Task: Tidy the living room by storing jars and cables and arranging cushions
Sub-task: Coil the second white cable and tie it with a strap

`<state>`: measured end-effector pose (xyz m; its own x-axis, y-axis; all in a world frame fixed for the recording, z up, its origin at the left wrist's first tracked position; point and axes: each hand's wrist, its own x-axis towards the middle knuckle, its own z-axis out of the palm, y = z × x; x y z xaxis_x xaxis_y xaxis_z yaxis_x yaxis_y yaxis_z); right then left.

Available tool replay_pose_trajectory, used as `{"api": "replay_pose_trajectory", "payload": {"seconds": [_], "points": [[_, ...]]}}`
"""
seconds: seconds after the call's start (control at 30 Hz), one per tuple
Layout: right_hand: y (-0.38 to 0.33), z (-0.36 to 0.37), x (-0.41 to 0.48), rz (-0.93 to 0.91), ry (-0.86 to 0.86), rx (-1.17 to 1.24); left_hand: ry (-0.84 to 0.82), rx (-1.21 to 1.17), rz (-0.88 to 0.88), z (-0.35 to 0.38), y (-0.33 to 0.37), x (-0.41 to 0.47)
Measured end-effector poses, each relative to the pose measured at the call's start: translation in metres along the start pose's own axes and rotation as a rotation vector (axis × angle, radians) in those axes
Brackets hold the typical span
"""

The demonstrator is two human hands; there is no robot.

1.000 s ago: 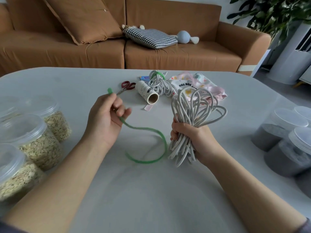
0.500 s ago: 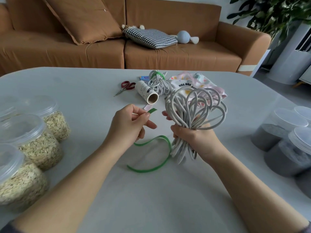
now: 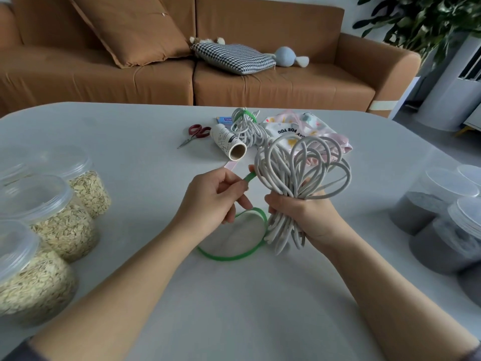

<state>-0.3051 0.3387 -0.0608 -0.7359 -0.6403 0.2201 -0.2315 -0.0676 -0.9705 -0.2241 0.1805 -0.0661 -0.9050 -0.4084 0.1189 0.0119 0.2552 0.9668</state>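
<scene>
Green strap [image 3: 229,257] is pinched near its free end by the left hand [image 3: 212,201], the tip touching the left edge of the white cable bundle [image 3: 294,165], which the right hand [image 3: 309,214] clenches round its waist, loops upright. The strap's slack curves low and left of the bundle, then runs in behind its lower ends. If that fist eases while the strap is wrapped, the loops would likely spring apart; a hard tug could pull the strap free.

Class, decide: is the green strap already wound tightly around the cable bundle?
No: the green strap curves in a loose loop beside the cable bundle, one end pinched by the left hand.
</scene>
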Motion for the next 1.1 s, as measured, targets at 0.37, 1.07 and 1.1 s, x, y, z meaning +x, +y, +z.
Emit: {"api": "replay_pose_trajectory", "payload": {"seconds": [0.37, 1.07, 1.1], "points": [[-0.002, 0.0, 0.004, 0.052, 0.206, 0.026, -0.065, 0.056, 0.058, 0.002, -0.006, -0.001], [0.006, 0.003, 0.019, 0.064, 0.246, -1.657, -0.328, 0.102, 0.504, 0.004, -0.003, -0.012], [0.007, 0.007, 0.02, 0.089, 0.218, -1.679, -0.33, 0.104, 0.516, 0.005, -0.004, -0.013]]}}
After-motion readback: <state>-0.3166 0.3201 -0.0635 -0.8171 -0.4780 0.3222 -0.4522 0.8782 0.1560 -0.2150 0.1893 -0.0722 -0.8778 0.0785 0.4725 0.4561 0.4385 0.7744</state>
